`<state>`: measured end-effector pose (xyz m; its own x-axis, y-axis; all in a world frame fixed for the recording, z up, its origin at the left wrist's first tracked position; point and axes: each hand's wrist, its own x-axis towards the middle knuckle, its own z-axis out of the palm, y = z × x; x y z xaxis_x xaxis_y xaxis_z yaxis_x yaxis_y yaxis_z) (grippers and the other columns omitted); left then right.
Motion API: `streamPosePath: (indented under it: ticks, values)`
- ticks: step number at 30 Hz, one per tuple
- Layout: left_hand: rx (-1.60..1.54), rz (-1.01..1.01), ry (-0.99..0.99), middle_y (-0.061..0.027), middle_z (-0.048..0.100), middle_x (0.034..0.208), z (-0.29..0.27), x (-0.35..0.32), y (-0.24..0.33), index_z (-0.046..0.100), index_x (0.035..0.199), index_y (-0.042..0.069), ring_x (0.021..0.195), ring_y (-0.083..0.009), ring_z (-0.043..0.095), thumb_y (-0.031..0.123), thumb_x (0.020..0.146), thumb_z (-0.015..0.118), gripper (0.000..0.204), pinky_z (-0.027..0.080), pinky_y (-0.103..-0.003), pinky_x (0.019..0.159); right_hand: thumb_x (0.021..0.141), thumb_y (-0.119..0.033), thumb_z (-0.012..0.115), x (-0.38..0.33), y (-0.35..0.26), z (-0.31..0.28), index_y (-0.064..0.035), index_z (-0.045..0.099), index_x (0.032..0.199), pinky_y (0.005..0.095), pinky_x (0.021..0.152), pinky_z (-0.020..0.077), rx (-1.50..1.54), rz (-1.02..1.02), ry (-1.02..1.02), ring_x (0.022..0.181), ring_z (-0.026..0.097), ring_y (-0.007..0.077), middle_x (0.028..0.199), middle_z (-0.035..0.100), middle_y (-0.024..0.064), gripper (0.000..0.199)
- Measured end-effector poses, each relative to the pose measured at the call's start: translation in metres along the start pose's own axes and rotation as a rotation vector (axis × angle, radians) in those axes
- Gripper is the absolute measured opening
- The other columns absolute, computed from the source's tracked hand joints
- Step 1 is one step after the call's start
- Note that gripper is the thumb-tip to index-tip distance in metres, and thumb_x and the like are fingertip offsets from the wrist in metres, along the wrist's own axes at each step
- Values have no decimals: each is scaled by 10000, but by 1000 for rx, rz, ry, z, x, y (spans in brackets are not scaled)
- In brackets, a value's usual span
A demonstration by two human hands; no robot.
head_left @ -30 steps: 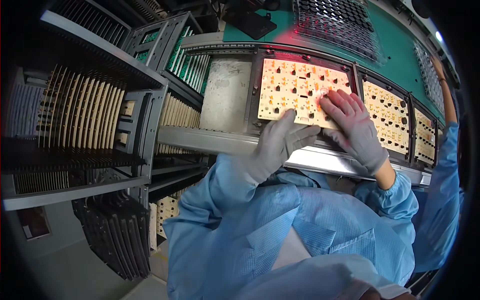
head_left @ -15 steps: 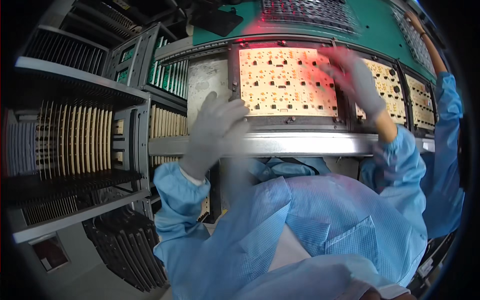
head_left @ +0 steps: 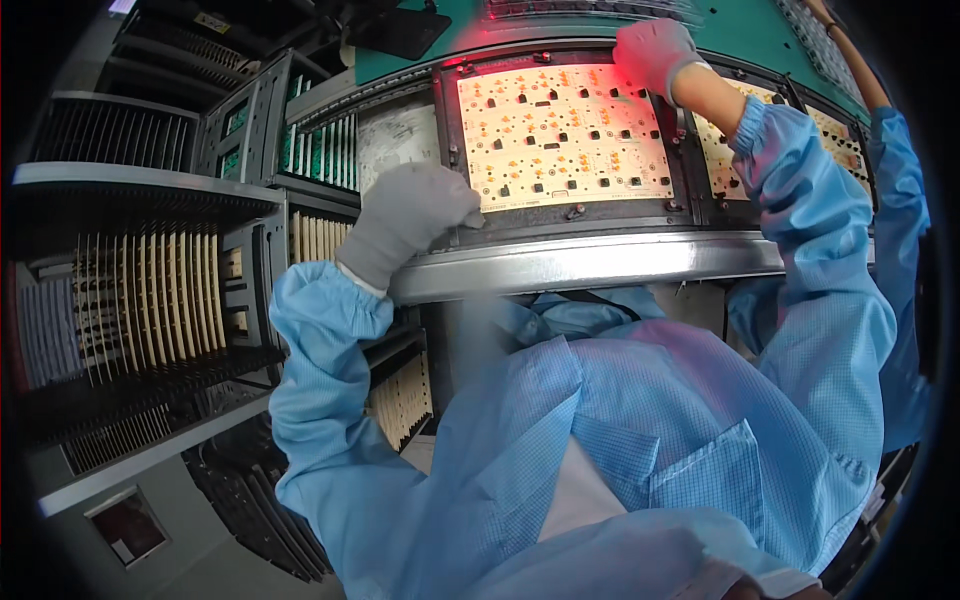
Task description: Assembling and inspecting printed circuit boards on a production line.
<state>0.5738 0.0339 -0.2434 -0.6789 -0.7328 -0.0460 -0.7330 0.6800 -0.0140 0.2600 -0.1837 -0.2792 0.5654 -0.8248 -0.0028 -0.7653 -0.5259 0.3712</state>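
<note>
Since the frame half a second ago, the right hand (head_left: 655, 58) has moved toward 12 o'clock, from beside the right part of the cream circuit board (head_left: 570, 150) to its 1 o'clock corner, and the left hand (head_left: 418, 212), whose fingers were spread, has curled in by the 8 o'clock corner.

The board lies inside a black frame (head_left: 625, 216), its long axis running roughly from 9 to 3 o'clock, so the two hands stand across it on a diagonal. From the left hand the board lies toward 2 o'clock; from the right hand, toward 7 o'clock. The right hand looks the nearer, covering the board's corner in this view, while the left sits just beside the frame's edge.

Both hands have bent fingers; whether either pinches the frame, I cannot tell. A bright metal rail (head_left: 590, 262) runs along the frame's 6 o'clock side, and the green table (head_left: 735, 30) stretches beyond its 12 o'clock side. Another framed board (head_left: 722, 165) lies toward 3 o'clock.
</note>
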Motion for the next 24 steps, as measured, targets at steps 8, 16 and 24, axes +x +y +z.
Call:
streamPosePath:
  ticks: [8, 16, 24]
  values:
    - [184, 20, 215, 19, 668, 1005, 19, -18, 11, 629, 1048, 159, 900, -150, 677, 134, 801, 612, 249, 544, -264, 644, 785, -457, 728, -72, -6, -92, -109, 726, 781, 395, 687, 530, 373, -122, -781, 768, 689, 282, 756, 689, 97, 349]
    - [122, 163, 294, 46, 693, 977, 21, -2, -11, 655, 1059, 201, 796, -142, 690, 123, 794, 619, 279, 524, -251, 559, 679, -227, 668, -131, -2, -65, -84, 661, 762, 395, 735, 527, 389, -462, -183, 802, 683, 314, 714, 661, 117, 166]
    - [69, 80, 200, 50, 703, 952, 14, 6, 2, 667, 1032, 214, 781, -159, 695, 143, 794, 629, 251, 533, -267, 577, 755, -224, 590, -124, 7, -37, -97, 570, 980, 339, 692, 483, 7, -1091, 458, 722, 556, 196, 793, 540, 8, 259]
